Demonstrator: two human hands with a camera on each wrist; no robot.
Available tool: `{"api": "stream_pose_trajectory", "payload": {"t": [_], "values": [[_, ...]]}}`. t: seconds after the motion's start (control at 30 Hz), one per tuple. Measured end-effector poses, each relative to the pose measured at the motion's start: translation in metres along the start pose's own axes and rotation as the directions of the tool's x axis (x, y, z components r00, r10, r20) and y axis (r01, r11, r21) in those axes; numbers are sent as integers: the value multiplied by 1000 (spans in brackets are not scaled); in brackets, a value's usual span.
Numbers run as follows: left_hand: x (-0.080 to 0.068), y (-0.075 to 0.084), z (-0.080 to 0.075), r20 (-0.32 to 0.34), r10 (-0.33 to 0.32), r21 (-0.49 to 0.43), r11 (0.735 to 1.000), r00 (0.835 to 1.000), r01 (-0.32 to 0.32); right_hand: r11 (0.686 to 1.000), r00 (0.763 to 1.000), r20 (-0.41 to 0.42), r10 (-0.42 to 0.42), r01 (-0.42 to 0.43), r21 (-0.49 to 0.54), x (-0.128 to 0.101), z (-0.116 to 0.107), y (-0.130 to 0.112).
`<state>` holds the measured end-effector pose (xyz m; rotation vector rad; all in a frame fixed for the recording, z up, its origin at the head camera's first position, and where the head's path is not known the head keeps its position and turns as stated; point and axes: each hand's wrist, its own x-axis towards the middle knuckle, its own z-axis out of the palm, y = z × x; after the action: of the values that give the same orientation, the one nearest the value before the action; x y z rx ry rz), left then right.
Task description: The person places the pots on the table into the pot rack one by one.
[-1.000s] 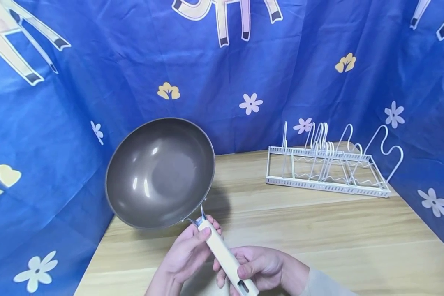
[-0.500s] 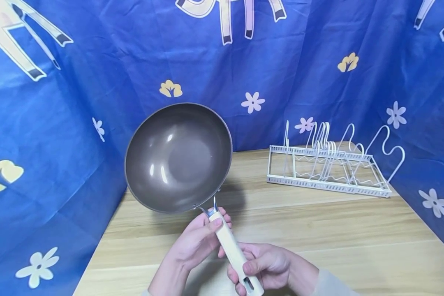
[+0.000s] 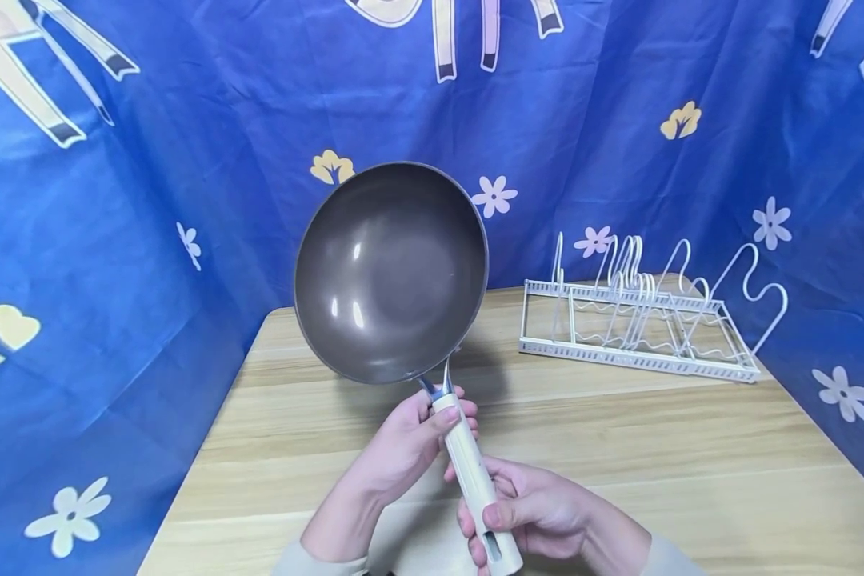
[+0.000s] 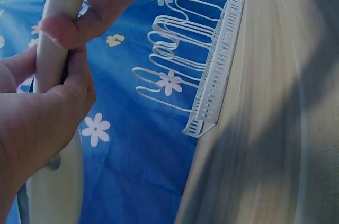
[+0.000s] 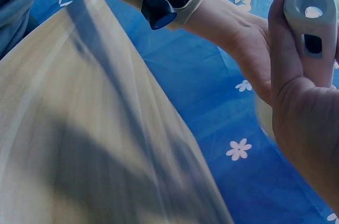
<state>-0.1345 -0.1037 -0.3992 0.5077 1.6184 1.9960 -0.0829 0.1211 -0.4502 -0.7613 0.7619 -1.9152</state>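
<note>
Currently, status by item:

Wok (image 3: 391, 272): held in the air above the wooden table (image 3: 691, 448), bowl tipped so its dark inside faces the head camera; the bowl holds nothing.

Handle (image 3: 473, 483): cream, long axis running from the bowl down and toward the person, slightly to the right; the hanging slot shows at the near end in the right wrist view (image 5: 312, 44).

Left hand (image 3: 406, 448): fingers and thumb curled round the upper part of the handle, just below the metal neck joining the bowl (the nearer hand to the bowl).

Right hand (image 3: 540, 516): wrapped round the lower end of the handle, thumb lying across it beside the slot.

Bearing of wok from hands: up and away, slightly left of both hands; bowl well apart from the table surface.

Rack (image 3: 641, 320): white wire dish rack standing on the table at the far right, well apart from the wok; its slots hold nothing (also visible in the left wrist view (image 4: 212, 70)).

Backdrop (image 3: 151, 160): blue cloth with flower print behind and beside the table.
</note>
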Motion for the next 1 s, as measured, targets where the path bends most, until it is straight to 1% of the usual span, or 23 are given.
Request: {"api": "stream_pose_trajectory", "payload": {"t": [0.23,0.37,0.53,0.63,0.77,0.9,1.0], "values": [[6,3,8,-52,-4,79,997,999,8,1000,995,-95,-14,12,-16,0,7,-4],[11,2,12,-82,-21,137,990,996,32,999,983,-181,-28,21,-39,-1,9,-4],[20,1,18,-138,-45,174,982,989,69,996,955,-292,-46,21,-90,-2,10,-3],[27,0,22,-138,-38,201,977,990,66,991,938,-341,-65,22,-129,-5,10,-2],[35,2,28,-126,-31,250,966,992,61,982,919,-376,-118,50,-184,-8,10,-2],[43,3,32,-128,-48,245,966,991,79,977,898,-420,-131,46,-207,-11,11,-5],[47,-1,34,-124,-67,212,973,990,92,976,873,-470,-128,27,-216,-13,11,-3]]}}
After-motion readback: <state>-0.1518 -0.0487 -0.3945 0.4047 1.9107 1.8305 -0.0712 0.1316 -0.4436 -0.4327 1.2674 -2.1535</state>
